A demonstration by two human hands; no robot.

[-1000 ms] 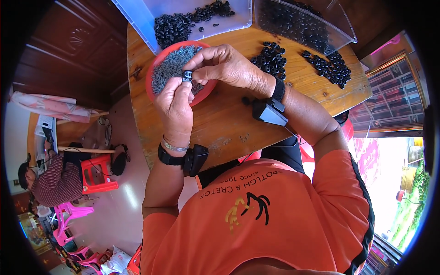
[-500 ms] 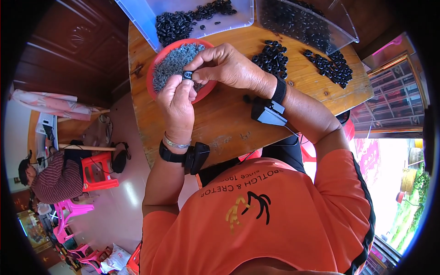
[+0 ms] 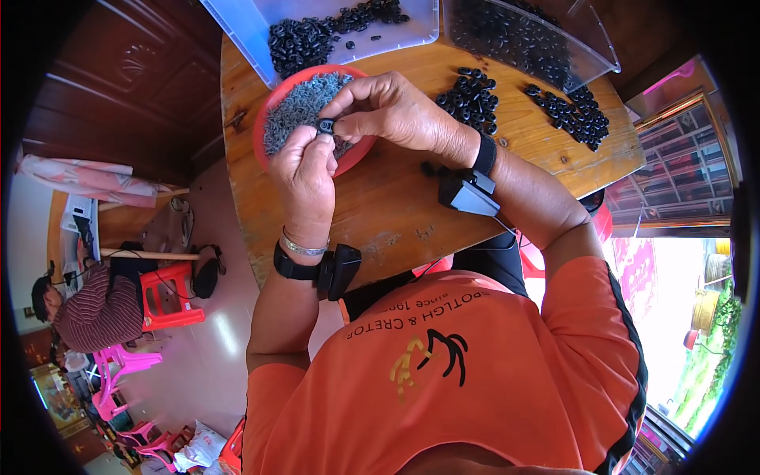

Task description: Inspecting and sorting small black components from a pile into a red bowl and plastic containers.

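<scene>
Above the near rim of a red bowl (image 3: 358, 156), my left hand (image 3: 304, 176) pinches a small black plastic piece (image 3: 325, 126) between thumb and finger. My right hand (image 3: 396, 111) comes in from the right, its thumb and forefinger closed at the piece's right side. Whether a tiny part sits between those right fingertips is too small to tell. Small grey screw-like parts (image 3: 310, 101) fill the bowl. A heap of black pieces (image 3: 469, 99) lies on the wooden table beside my right wrist.
A clear bin (image 3: 396, 49) of loose black pieces stands at the table's far side, with a second clear container (image 3: 586, 55) to its right. Another black heap (image 3: 582, 119) lies at the table's right. On the left, a person (image 3: 95, 313) sits near a red stool (image 3: 170, 297).
The black piece has tilted slightly between my fingertips and shifted a touch to the right. Both hands stay over the bowl in nearly the same pose.
</scene>
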